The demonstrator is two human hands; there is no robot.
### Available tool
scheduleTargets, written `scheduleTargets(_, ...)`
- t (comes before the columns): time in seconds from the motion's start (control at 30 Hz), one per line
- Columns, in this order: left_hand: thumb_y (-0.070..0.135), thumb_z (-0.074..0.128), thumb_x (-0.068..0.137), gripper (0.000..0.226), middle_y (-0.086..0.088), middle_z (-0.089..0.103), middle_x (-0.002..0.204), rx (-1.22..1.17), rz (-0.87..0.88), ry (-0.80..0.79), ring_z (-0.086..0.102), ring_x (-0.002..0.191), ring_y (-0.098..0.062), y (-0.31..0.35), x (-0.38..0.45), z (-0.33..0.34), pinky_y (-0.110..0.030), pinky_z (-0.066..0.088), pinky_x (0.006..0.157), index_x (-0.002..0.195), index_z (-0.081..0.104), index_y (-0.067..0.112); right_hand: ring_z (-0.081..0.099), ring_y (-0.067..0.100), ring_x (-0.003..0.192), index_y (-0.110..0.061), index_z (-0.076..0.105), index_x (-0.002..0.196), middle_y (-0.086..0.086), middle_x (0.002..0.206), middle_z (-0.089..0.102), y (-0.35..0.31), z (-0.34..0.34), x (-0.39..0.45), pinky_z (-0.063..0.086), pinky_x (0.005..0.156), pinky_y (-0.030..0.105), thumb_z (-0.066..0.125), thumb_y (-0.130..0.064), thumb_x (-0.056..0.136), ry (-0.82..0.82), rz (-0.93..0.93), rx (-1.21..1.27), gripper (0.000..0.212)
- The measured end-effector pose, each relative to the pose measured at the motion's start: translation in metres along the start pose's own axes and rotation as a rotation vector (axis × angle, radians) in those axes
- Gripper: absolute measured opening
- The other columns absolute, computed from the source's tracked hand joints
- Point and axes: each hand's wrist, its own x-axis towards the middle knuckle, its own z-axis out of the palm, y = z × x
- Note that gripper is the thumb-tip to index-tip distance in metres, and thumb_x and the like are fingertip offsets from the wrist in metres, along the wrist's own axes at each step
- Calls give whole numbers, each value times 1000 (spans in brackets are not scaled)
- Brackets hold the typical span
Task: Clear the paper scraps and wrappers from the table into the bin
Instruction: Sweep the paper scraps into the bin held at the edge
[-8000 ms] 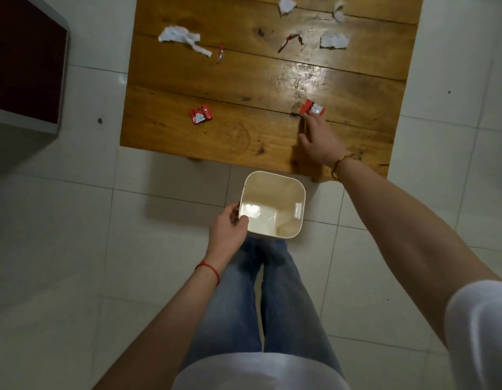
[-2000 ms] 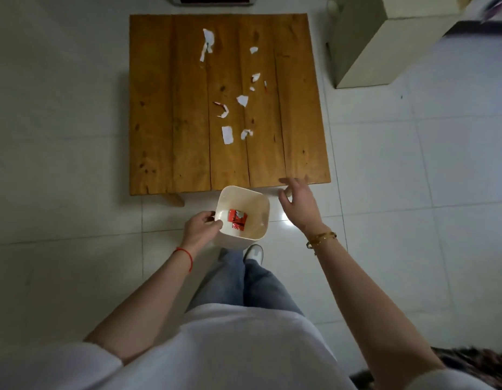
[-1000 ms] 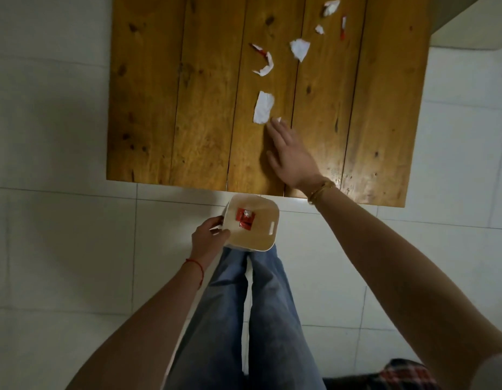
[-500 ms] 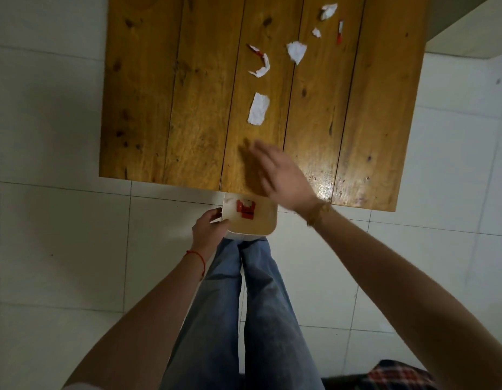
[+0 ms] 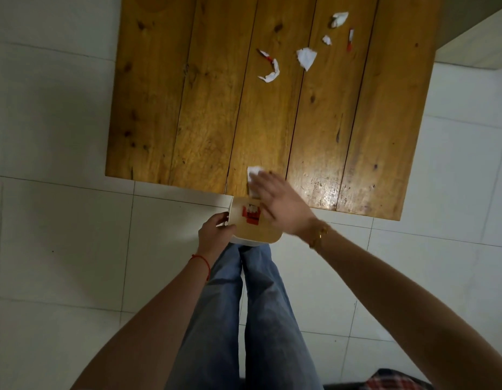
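A white paper scrap (image 5: 253, 175) lies at the near edge of the wooden table (image 5: 204, 114), partly under the fingers of my right hand (image 5: 280, 205), which rests flat on it with fingers spread. My left hand (image 5: 214, 235) grips the left rim of the cream bin (image 5: 261, 235), held just below the table edge. Red wrappers (image 5: 252, 215) lie inside the bin. Farther back on the table lie a curled white and red scrap (image 5: 270, 70), a white torn piece (image 5: 306, 58), two smaller white bits (image 5: 339, 18) and a thin red strip (image 5: 350, 39).
White floor tiles surround the table. A pale cabinet corner (image 5: 480, 38) stands at the far right. My legs in blue jeans (image 5: 252, 319) are directly below the bin. A plaid cloth (image 5: 390, 382) shows at the bottom right.
My right hand has dragged the rectangular white scrap from mid-table to the near edge above the bin. The left hand still holds the bin under the edge.
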Motion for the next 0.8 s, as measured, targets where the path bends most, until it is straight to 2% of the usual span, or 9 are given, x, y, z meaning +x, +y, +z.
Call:
scheduleTargets(0.1,13,62,78,33,8,67,100,11,-5,15,60,94,-11,-1,0,1,-20,42,79,109,68,23,29,25,143,-11,43,141,10,151,38,-14,16,-31,21,118,44,44,-21,95,-46,-162,70,47)
scheduleTargets(0.2,14,62,79,34,6,67,103,20,1,12,60,96,-13,-2,0,1,-20,43,81,111,68,20,37,25,137,-8,48,136,11,146,44,-11,11,-34,33,109,44,46,-14,93,45,-135,188,44)
scheduleTargets(0.27,13,61,79,35,5,67,105,22,9,4,60,98,-13,-2,0,1,-17,43,77,114,66,20,35,21,138,-12,39,143,7,150,39,0,-7,-19,32,112,44,44,-14,92,163,-20,218,51)
scheduleTargets(0.33,13,60,79,38,4,67,109,30,2,-4,60,97,-12,-2,1,1,-20,45,79,116,65,20,32,21,139,-17,32,147,5,152,34,18,-33,6,30,114,44,45,-15,92,274,126,225,56)
scheduleTargets(0.4,14,60,79,41,4,66,112,23,-26,-6,60,90,-7,-1,2,2,-16,44,72,119,63,21,26,25,142,-18,25,149,6,156,26,39,-60,37,27,116,46,45,-21,94,304,255,216,59)
scheduleTargets(0.47,15,60,79,43,5,64,112,27,-37,0,58,84,-3,1,2,4,-12,40,65,121,61,22,17,25,146,-18,18,151,6,160,16,61,-83,70,19,118,47,44,-26,96,280,325,194,62)
scheduleTargets(0.57,14,59,80,42,5,64,109,52,-19,-4,58,93,-12,2,2,7,-19,43,74,121,61,22,8,25,148,-16,12,153,8,161,8,81,-107,114,12,121,45,43,-27,97,230,333,138,65)
scheduleTargets(0.63,14,59,80,41,6,65,106,68,-17,-10,61,94,-13,2,3,8,-19,46,71,120,61,23,7,26,148,-14,10,153,8,162,5,89,-115,139,12,121,44,43,-27,97,197,312,98,66)
scheduleTargets(0.8,15,59,80,38,9,63,100,65,-27,-20,57,83,-1,4,6,11,-10,39,61,117,61,23,1,25,149,-12,4,153,9,162,0,95,-120,171,10,121,40,43,-28,97,111,316,106,70)
